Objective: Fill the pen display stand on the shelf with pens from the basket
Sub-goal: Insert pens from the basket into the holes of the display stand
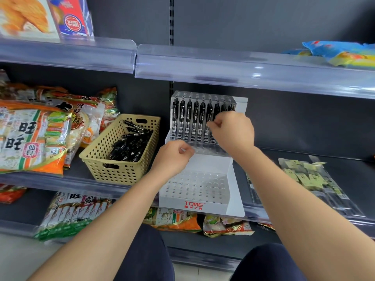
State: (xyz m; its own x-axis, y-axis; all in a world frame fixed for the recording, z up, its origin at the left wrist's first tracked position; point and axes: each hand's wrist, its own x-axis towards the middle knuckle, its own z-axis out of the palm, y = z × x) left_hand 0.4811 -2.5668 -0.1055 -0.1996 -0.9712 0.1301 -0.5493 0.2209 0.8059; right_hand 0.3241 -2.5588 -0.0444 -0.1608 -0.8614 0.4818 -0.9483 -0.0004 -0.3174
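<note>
Head view: a shelf [304, 157] at chest height, both bare forearms reaching up to it from below.
Right hand [231, 132]: raised to the top tier of the stand [194, 205], wrist bent, knuckles up, fingers curled in towards the left.
Right grip: thumb and forefinger are pinched on the barrel of one pen [208, 118], which stands upright in the back row just left of the hand.
Left hand [172, 157]: lower, at the left end of the middle tier, fingers curled under with the back of the hand facing me.
Left grip: I cannot tell; the fingertips are hidden and nothing shows in them.
Stand: white, stepped, with rows of round holes, sitting at the shelf's front edge with red lettering on its front wall.
Pens [188, 116]: black with clear lower barrels, upright side by side along the back row; the right end of the row is hidden behind the right hand.
Basket [97, 159]: tan, perforated, just left of the stand near the front edge.
Loose pens [129, 147]: a black heap lying in the basket, apart from both hands.
Snack bags [34, 138]: stacked at the shelf's left end.
</note>
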